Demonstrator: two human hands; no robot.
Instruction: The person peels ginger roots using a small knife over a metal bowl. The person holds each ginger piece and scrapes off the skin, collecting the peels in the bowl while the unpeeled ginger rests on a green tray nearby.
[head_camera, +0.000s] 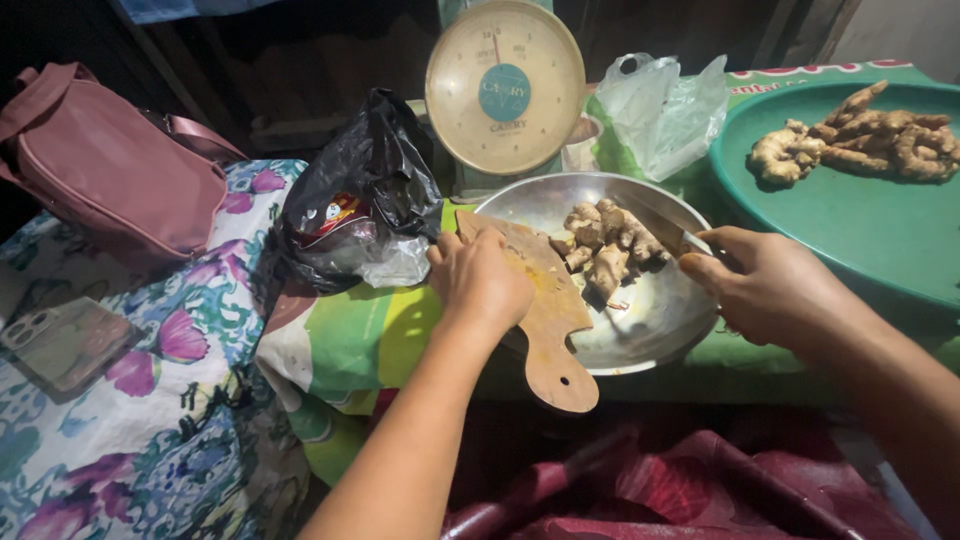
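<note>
My left hand (480, 280) grips the edge of a wooden cutting board (555, 330), which lies tilted across a shiny metal bowl (650, 320). Pieces of ginger root (605, 245) sit piled inside the bowl at the board's far end. My right hand (765, 285) holds a knife (655, 225) whose blade lies against the ginger pile.
A green round tray (850, 220) with more ginger (860, 140) is at the right. A dial kitchen scale (505, 90) stands behind the bowl, a clear plastic bag (665, 110) beside it. A black plastic bag (360, 190), a pink handbag (100, 170) and a phone (60, 345) lie left.
</note>
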